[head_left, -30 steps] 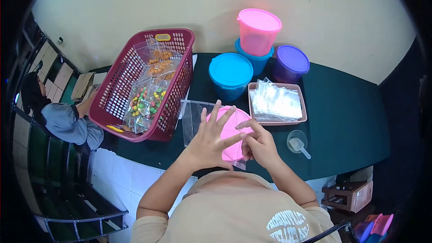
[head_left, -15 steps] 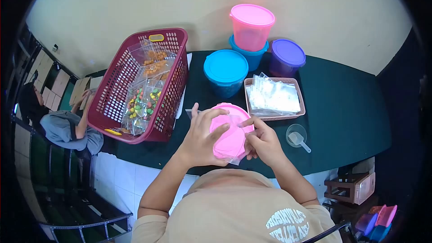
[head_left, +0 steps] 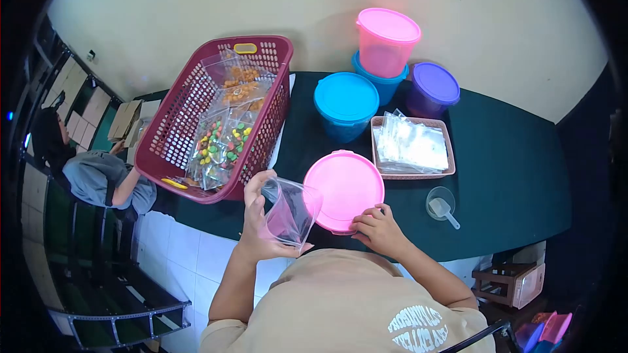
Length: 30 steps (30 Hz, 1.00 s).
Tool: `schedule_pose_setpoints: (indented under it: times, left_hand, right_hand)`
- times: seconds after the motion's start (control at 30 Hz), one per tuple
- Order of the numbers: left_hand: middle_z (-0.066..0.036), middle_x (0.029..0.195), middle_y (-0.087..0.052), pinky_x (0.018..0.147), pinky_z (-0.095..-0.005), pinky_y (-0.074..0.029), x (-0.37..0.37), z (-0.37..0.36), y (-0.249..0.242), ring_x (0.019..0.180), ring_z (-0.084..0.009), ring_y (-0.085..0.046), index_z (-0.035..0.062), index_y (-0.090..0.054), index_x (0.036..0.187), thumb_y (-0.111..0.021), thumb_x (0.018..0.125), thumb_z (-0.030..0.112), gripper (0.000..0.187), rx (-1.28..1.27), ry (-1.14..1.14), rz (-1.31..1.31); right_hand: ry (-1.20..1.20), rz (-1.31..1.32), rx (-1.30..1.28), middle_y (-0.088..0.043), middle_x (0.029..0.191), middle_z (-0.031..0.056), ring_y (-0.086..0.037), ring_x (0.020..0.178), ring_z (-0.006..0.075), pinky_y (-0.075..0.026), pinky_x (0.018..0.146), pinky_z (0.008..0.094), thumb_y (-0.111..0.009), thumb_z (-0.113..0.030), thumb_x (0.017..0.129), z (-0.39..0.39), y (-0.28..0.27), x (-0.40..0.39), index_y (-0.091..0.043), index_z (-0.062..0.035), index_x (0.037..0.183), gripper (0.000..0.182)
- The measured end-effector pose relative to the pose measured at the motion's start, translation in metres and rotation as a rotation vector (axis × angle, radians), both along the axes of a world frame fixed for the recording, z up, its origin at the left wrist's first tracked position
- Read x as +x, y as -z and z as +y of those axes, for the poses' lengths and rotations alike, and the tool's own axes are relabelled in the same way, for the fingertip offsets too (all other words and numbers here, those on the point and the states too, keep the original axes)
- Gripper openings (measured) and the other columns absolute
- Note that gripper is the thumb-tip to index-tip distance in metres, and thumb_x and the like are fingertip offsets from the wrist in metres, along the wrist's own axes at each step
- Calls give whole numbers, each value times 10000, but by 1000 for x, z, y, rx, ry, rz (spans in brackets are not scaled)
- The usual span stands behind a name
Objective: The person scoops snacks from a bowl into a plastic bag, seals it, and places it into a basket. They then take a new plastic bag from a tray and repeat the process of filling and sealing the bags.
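Note:
My left hand (head_left: 256, 222) is closed around a clear plastic bag (head_left: 291, 212), whose mouth is spread apart into a hollow shape. The bag looks empty and its right edge overlaps a pink round lid (head_left: 345, 189). That lid tops a pink tub standing at the table's front edge; the tub's contents are hidden. At the lid's lower right rim, my right hand (head_left: 379, 229) has its fingers curled over the edge, with the thumb lower down.
Left stands a maroon basket (head_left: 190, 108) with filled bags of colourful and orange snacks. Behind are blue (head_left: 347, 101), purple (head_left: 435, 88) and stacked pink (head_left: 389, 39) tubs. Right are a tray (head_left: 451, 157) of clear bags and a cup with a scoop (head_left: 446, 212). A person (head_left: 98, 176) sits far left.
The clear bag, earlier flat between both hands over the lid, is now spread wide in my left hand, moved left. My right hand has let go of it and moved down to the lid's rim.

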<state>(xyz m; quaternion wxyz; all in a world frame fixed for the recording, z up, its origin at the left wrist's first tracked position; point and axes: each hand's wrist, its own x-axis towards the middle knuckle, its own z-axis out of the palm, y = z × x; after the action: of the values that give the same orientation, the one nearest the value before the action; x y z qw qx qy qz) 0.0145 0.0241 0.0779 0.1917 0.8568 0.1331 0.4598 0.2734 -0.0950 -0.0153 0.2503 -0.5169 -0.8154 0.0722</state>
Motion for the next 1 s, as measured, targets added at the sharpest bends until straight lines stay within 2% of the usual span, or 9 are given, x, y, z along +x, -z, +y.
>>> schedule_pose_setpoints:
  times: [0.1, 0.23, 0.33, 0.43, 0.6, 0.7, 0.77, 0.87, 1.0]
  left_hand:
    - [-293, 1393, -224, 1035, -565, -275, -10, -2, -3, 1329, -464, -222, 227, -18, 1468, -858, 494, 473, 1310, -13, -83, 49]
    - [-286, 1390, -231, 1033, -549, -284, -31, -7, 9, 1317, -447, -251, 206, -27, 1466, -857, 501, 482, 1303, -45, -158, 113]
    - [-277, 1389, -238, 1031, -534, -290, -44, -5, 20, 1306, -435, -271, 186, -45, 1462, -866, 485, 471, 1307, -3, -139, 55]
    - [-254, 1400, -226, 1043, -519, -276, -56, -12, 21, 1304, -426, -278, 199, -71, 1448, -878, 454, 408, 1297, -178, -180, 39]
    - [-240, 1403, -226, 1062, -502, -257, -69, -14, 35, 1305, -405, -286, 148, -82, 1441, -869, 446, 399, 1293, -172, -196, -19]
    - [-241, 1393, -245, 1050, -505, -273, -71, -15, 30, 1282, -409, -310, 167, -91, 1450, -871, 447, 393, 1291, -218, -191, 7]
    - [-253, 1366, -303, 967, -520, -371, -70, -11, 21, 1243, -434, -353, 271, -97, 1462, -887, 481, 330, 1261, -165, -184, 38]
    - [-244, 1347, -318, 963, -523, -371, -68, -2, 30, 1226, -433, -365, 254, -132, 1446, -884, 491, 313, 1217, -166, -182, 69]
    - [-219, 1357, -307, 987, -493, -369, -67, 5, 40, 1236, -405, -363, 210, -132, 1453, -869, 512, 305, 1200, -175, -219, 196]
  right_hand:
    - [38, -59, 11, -619, 973, -25, -536, 968, 156, -342, 942, 452, -687, -198, 768, 3, 9, -2, -639, -138, 920, 170]
    - [20, -113, 28, -618, 937, -22, -543, 950, 160, -341, 939, 457, -672, -167, 776, 5, 9, -5, -632, -125, 889, 127]
    - [71, -66, -6, -616, 897, -14, -549, 937, 171, -341, 935, 462, -676, -164, 769, 3, -24, -9, -622, -112, 860, 118]
    - [196, -35, 67, -609, 851, 24, -552, 910, 206, -329, 916, 459, -716, -135, 717, 10, -50, -13, -614, -105, 813, 143]
    - [321, -157, 261, -589, 818, 15, -544, 913, 210, -328, 923, 470, -688, -172, 744, 110, -20, 16, -606, -113, 795, 112]
    - [346, -223, 312, -602, 835, 8, -548, 924, 204, -328, 926, 468, -664, -178, 768, 181, -1, 32, -613, -124, 823, 92]
    - [354, -239, 326, -605, 837, 6, -549, 927, 203, -328, 926, 467, -660, -173, 771, 211, 3, 34, -614, -123, 823, 86]
    - [414, -282, 268, -612, 891, 11, -549, 934, 215, -338, 905, 455, -672, -196, 768, 230, 9, 39, -616, -121, 885, 150]
    - [622, -28, 189, -596, 1024, 74, -538, 995, 282, -384, 840, 458, -684, -290, 773, 196, 6, 53, -572, -106, 1064, 363]
